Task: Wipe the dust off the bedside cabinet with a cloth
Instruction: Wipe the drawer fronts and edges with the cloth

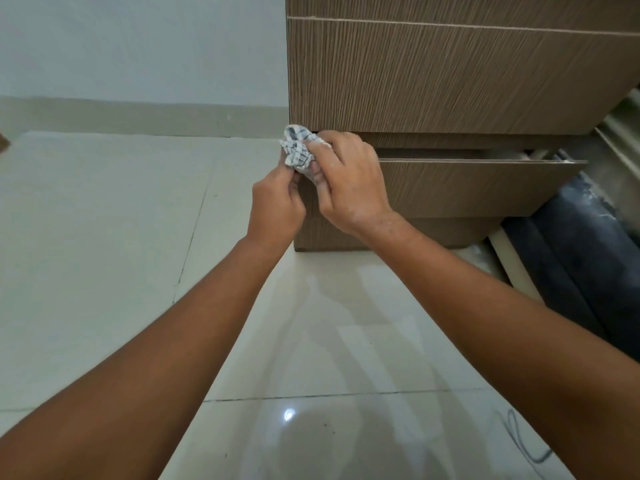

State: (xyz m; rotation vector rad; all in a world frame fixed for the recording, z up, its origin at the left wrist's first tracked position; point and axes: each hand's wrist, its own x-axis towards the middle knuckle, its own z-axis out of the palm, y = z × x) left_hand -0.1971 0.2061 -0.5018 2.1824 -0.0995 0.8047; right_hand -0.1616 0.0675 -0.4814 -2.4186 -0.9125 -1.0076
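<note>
Two hands, left hand [277, 206] and right hand [349, 181], clamped on bunched cloth [297, 148] between them.

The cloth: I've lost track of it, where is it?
Head view, centre: the cloth is bunched between both hands, at the cabinet's left front corner.

Glossy pale tile floor [104, 237] w/ brown wood-grain bedside cabinet [450, 81] standing on it.

I see both hands bunching a checked cloth [297, 149] at the bedside cabinet's [450, 81] front left corner: my right hand [349, 181] grips it from above, my left hand [277, 206] pinches its lower edge. The lower drawer [467, 185] sits slightly open above glossy floor tiles [104, 237].
</note>
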